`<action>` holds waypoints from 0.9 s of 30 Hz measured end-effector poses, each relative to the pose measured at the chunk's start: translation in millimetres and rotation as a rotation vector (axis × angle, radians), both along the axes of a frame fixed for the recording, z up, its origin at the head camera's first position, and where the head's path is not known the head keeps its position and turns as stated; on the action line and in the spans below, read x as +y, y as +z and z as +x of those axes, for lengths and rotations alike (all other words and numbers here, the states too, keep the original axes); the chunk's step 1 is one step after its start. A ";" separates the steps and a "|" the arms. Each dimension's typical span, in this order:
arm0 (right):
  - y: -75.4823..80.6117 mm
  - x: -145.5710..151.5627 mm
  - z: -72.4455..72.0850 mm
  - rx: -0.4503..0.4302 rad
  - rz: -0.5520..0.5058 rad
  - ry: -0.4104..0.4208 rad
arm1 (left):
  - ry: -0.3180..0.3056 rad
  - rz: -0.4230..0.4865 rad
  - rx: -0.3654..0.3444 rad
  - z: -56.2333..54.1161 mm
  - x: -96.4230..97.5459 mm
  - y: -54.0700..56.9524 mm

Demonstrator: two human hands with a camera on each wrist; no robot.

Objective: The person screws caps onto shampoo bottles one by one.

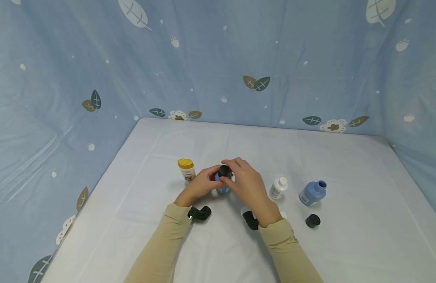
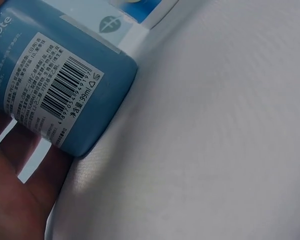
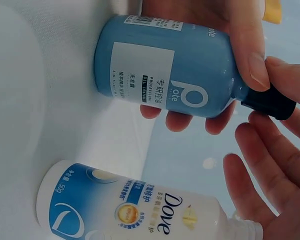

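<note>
My left hand (image 1: pixel 201 184) grips a small blue bottle (image 3: pixel 145 70) with a white label, its fingers wrapped round the body. With thumb and fingertips, my right hand (image 1: pixel 247 184) pinches the black cap (image 3: pixel 270 102) at the bottle's neck. In the left wrist view, the blue bottle's barcode side (image 2: pixel 65 90) shows, its base close to the white cloth. A white Dove bottle (image 3: pixel 140 205) with a bare neck stands beside it in the right wrist view, close to the right fingers. Left of the left hand stands a white bottle with a yellow cap (image 1: pixel 185 164).
Right of the right hand stands a small white bottle (image 1: pixel 276 190). Farther right, another blue bottle (image 1: pixel 311 193) has an uncovered mouth, with a loose black cap (image 1: pixel 313 221) nearer me. A white cloth (image 1: pixel 140 165) covers the table; blue patterned curtains (image 1: pixel 218 59) rise behind it.
</note>
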State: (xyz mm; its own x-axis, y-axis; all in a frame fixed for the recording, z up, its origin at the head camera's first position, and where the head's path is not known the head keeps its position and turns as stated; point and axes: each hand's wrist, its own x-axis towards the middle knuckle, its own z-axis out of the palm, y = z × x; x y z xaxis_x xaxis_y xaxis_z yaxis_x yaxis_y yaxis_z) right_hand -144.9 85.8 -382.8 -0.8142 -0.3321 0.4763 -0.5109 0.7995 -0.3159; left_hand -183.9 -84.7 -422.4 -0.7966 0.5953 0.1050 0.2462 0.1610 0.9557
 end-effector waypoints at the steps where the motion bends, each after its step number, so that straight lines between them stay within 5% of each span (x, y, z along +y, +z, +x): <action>1: 0.3 -0.1 -0.3 0.005 0.001 0.001 | 0.004 -0.001 0.006 0.0 0.2 0.3; 8: 4.1 5.6 -1.4 0.043 -0.069 -0.006 | 0.007 0.037 -0.011 0.1 2.3 -1.4; 16: 17.9 16.2 -0.7 0.112 -0.205 0.019 | 0.052 -0.026 0.011 0.4 4.0 4.2; 27: 34.4 31.4 5.8 0.078 -0.293 0.021 | 0.060 -0.004 0.043 3.4 7.9 9.0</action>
State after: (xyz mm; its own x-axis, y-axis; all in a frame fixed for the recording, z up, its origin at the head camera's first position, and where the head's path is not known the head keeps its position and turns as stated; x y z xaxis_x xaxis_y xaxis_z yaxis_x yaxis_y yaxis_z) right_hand -139.1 117.3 -348.5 -0.7658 -0.1878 0.6150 -0.5582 0.6692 -0.4906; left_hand -180.4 -76.8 -413.4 -0.8258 0.5469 0.1374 0.2765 0.1804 0.9439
